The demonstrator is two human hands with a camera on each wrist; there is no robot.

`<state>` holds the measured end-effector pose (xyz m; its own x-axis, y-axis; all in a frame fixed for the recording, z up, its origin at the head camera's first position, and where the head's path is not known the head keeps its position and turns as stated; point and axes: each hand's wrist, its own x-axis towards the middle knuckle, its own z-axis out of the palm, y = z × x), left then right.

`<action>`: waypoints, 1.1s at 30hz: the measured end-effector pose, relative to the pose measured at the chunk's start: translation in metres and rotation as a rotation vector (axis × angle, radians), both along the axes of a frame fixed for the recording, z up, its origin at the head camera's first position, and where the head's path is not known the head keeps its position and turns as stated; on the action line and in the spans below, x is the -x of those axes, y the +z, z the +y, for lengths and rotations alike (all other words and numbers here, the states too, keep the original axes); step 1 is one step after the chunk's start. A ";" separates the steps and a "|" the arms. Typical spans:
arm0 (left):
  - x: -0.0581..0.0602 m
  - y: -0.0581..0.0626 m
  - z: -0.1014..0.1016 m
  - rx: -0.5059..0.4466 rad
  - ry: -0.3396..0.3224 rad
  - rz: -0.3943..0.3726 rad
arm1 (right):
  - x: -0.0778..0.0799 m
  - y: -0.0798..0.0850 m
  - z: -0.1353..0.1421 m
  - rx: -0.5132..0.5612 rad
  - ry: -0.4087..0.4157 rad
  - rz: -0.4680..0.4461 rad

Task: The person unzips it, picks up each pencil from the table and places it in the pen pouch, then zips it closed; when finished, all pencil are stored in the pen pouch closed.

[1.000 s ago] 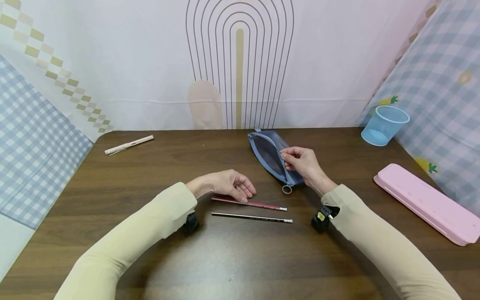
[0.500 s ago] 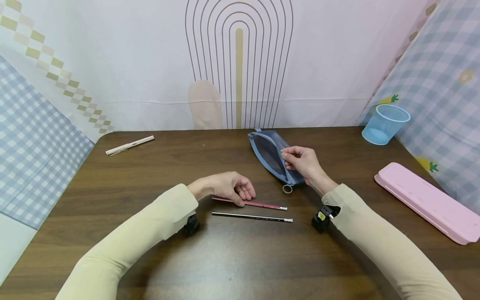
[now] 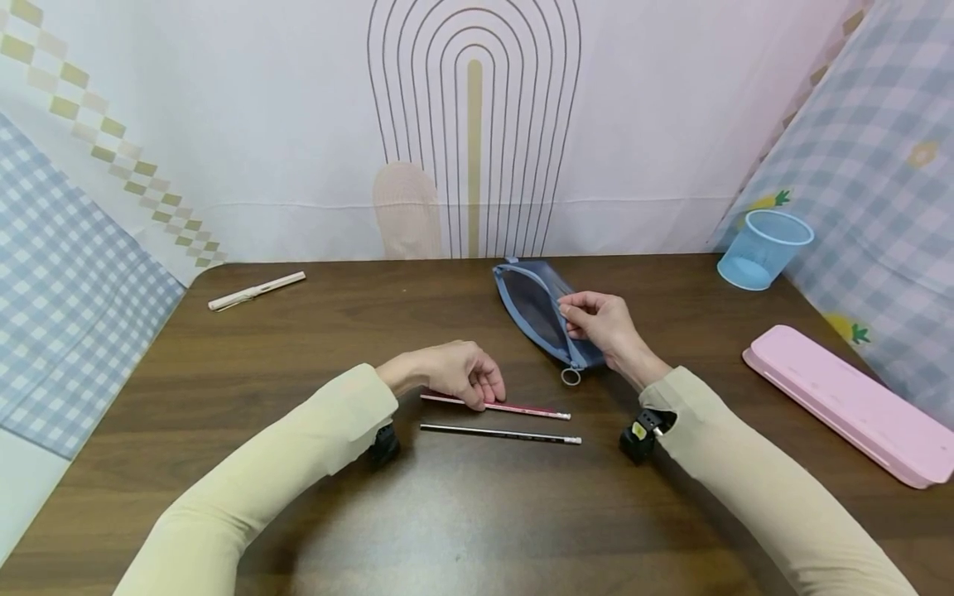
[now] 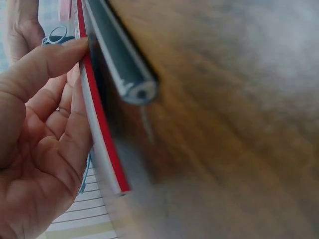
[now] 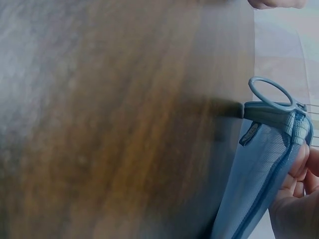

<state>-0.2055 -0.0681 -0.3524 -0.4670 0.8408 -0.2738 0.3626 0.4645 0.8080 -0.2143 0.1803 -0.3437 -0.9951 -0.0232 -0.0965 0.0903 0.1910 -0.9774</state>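
Note:
My left hand (image 3: 453, 370) pinches a red pencil (image 3: 531, 410) between thumb and fingers, near its middle. That pencil lies low over the wooden table, its white eraser end pointing right. In the left wrist view its red and silver sides (image 4: 102, 127) show beside the thumb. A black pencil (image 3: 495, 432) lies nearly parallel, closer to me. Farther back, my right hand (image 3: 605, 327) pinches the near edge of a blue mesh zip pouch (image 3: 551, 277), whose mouth gapes toward the left. The pouch's ring pull (image 5: 271, 93) hangs at its near corner.
A white pen (image 3: 257, 291) lies at the table's (image 3: 358, 306) back left. A light-blue mesh cup (image 3: 763, 248) stands at the back right corner. The pink pencil case (image 3: 850, 401) lies closed along the right side. Patterned cloth (image 3: 633, 124) hangs behind the table.
My left thumb and fingers have come down and closed on the red pencil. The right hand and the pouch have stayed in place.

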 end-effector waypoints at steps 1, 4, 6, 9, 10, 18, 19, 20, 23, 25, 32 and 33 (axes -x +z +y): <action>0.000 0.001 0.000 0.005 -0.009 -0.005 | 0.000 0.000 0.000 0.000 0.000 0.001; 0.001 0.004 -0.001 0.012 -0.039 -0.019 | 0.000 0.000 0.001 0.008 0.001 0.005; 0.003 0.007 -0.004 0.004 -0.047 -0.036 | 0.000 0.000 0.000 0.012 0.001 0.007; 0.005 0.011 -0.007 0.004 -0.017 -0.079 | 0.001 -0.001 0.000 0.010 0.001 0.004; 0.006 0.012 -0.008 0.006 0.012 -0.103 | 0.001 -0.001 0.000 0.007 0.000 0.003; 0.018 0.011 -0.010 -0.019 0.308 -0.281 | 0.001 -0.001 0.000 -0.005 -0.005 0.008; 0.020 0.009 -0.009 -0.042 0.352 -0.308 | 0.002 -0.001 0.000 -0.006 -0.004 0.009; 0.021 0.007 -0.007 -0.068 0.395 -0.336 | 0.002 -0.001 0.000 -0.006 -0.005 0.010; 0.024 0.001 0.001 -0.165 0.530 -0.426 | 0.002 -0.001 -0.001 -0.001 -0.004 0.008; 0.026 -0.001 0.008 -0.236 0.611 -0.485 | 0.002 -0.001 -0.001 0.003 -0.005 0.005; 0.034 -0.006 0.035 -0.459 0.845 -0.688 | 0.001 0.000 -0.002 0.004 -0.008 -0.003; 0.035 -0.006 0.039 -0.480 0.870 -0.706 | 0.001 0.000 -0.002 0.005 -0.008 -0.005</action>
